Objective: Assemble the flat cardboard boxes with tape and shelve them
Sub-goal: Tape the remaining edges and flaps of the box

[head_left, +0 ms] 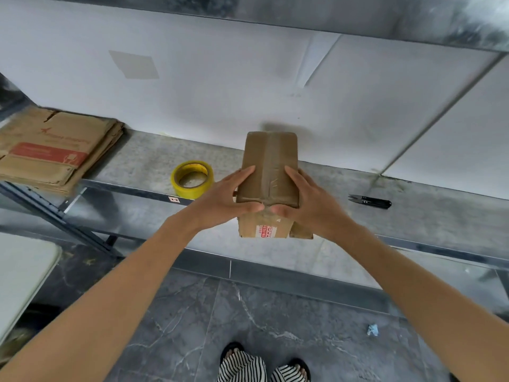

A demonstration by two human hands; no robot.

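Note:
A small brown cardboard box (271, 155) with a taped seam along its top is held up in front of the metal shelf (143, 161). My left hand (230, 199) grips its left side and my right hand (305, 202) grips its right side, thumbs meeting at the near top edge. A red label shows on the box's front face, and a loose flap hangs at its lower right. A roll of yellow tape (192, 179) lies on the shelf to the left of the box. A stack of flat cardboard boxes (52, 150) lies at the shelf's far left.
Black snips (370, 201) lie on the shelf to the right. A white wall panel backs the shelf, and another shelf level runs overhead. A pale table edge (24, 277) is at lower left. My sandalled feet stand on the dark marble floor.

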